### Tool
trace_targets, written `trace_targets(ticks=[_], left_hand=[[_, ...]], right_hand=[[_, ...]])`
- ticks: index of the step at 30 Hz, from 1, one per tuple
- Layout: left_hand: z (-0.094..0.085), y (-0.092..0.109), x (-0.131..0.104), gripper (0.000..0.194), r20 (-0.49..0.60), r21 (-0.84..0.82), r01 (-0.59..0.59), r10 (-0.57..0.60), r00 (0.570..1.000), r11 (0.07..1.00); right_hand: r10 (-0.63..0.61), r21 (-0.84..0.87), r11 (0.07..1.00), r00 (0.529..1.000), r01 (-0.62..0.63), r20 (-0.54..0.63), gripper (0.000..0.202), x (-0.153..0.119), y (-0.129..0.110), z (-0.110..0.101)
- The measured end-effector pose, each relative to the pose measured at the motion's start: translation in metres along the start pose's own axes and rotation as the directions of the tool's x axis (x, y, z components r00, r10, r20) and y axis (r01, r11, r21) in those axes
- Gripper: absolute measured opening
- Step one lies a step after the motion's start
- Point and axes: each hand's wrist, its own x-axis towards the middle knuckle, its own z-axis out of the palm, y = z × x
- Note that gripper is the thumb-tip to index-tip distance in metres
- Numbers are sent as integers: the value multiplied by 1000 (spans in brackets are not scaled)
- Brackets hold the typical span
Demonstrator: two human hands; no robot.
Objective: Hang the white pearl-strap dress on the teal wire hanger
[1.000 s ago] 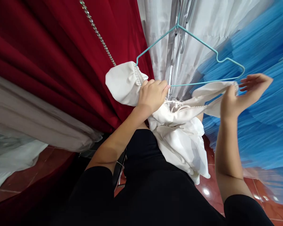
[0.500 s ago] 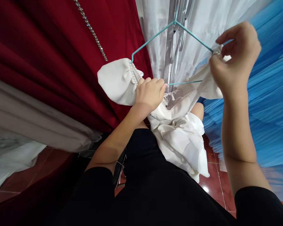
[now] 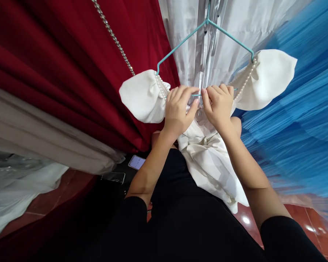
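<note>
The dress (image 3: 207, 156) hangs with a sleeve (image 3: 276, 78) at each end of the hanger (image 3: 232, 35), likely to spread it evenly. The left hand (image 3: 179, 111) and right hand (image 3: 220, 105) curl side by side at the lower bar (image 3: 196, 95), masking their grip, which I cannot tell. Red cloth (image 3: 142, 36) and blue tulle (image 3: 303, 142) crowd either side.

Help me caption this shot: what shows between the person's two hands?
In the head view, a short stretch of the turquoise hanger's lower bar shows between the left hand and right hand, with metallic-looking strips behind.
</note>
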Motion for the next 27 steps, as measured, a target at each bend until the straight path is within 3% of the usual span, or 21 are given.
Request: trace_targets(ticks=[4, 7, 10, 13, 16, 19, 20, 22, 23, 25, 27], left_hand=[[-22, -14, 0, 43, -232, 55, 139, -123, 965, 989], [-33, -37, 10, 49, -312, 13, 217, -202, 928, 976], [-36, -64, 27, 40, -308, -65, 193, -204, 929, 979], [-45, -92, 44, 33, -397, -135, 133, -177, 900, 982], [-60, -120, 46, 35, -577, -153, 107, -177, 797, 982], [-64, -142, 24, 19, -680, -136, 202, -239, 693, 970], [-61, -145, 11, 10, -675, -135, 244, -270, 687, 960], [-45, -141, -16, 2, -638, -148, 297, -321, 700, 943], [-35, -134, -28, 6, -547, -173, 260, -312, 777, 950], [-15, -111, -48, 14, -441, -169, 142, -203, 874, 975], [-2, -82, -54, 20, -347, -183, -8, -57, 936, 983]], right_hand=[[67, 37, 997, 997, -66, -24, 53, 0, -15, 1], [51, 48, 998, 998, -49, -38, 53, -1, -18, 3], [52, 36, 998, 998, -51, -21, 50, -2, -14, 3], [53, 30, 998, 999, -53, 3, 49, 1, -7, 0], [30, 51, 998, 999, -31, 24, 53, 5, -1, -3], [6, 65, 998, 1000, -8, 29, 58, 7, 1, -3], [3, 67, 998, 1000, -5, 28, 59, 7, 1, -2], [1, 73, 997, 1000, -3, 18, 60, 6, -2, 0], [3, 77, 997, 1000, -3, 11, 60, 6, -4, 1], [7, 80, 997, 1000, -7, -2, 61, 5, -9, 3], [16, 75, 997, 1000, -16, -5, 61, 5, -12, 3]])
